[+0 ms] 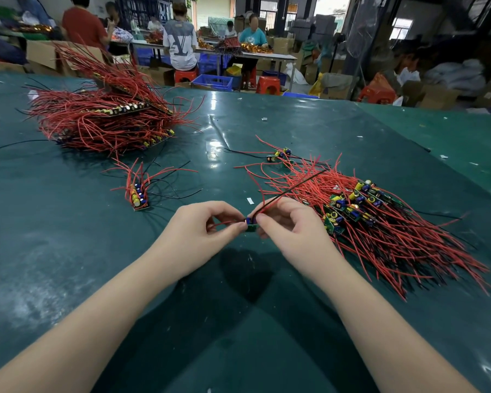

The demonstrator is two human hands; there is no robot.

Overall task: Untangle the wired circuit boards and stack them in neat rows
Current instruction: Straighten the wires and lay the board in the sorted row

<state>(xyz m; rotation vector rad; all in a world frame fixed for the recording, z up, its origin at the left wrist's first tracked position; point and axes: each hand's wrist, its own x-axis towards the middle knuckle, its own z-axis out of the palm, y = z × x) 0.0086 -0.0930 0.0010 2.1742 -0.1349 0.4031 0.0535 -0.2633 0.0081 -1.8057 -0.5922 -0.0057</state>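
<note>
Both hands meet at the table's middle on one small green circuit board (251,224) with a blue capacitor. My left hand (201,225) pinches its left end, and a red wire runs under those fingers. My right hand (288,219) pinches its right end, where red and black wires rise up and away to the right. A tangled heap of boards with red wires (360,211) lies to the right. A short row of boards (139,195) stands left of centre. A large stacked pile (102,117) sits at the far left.
The dark green table top (238,293) carries small white scraps. A couple of loose boards (279,155) lie beyond the heap. Behind the table, people sit at other benches among red stools, blue crates and cardboard boxes.
</note>
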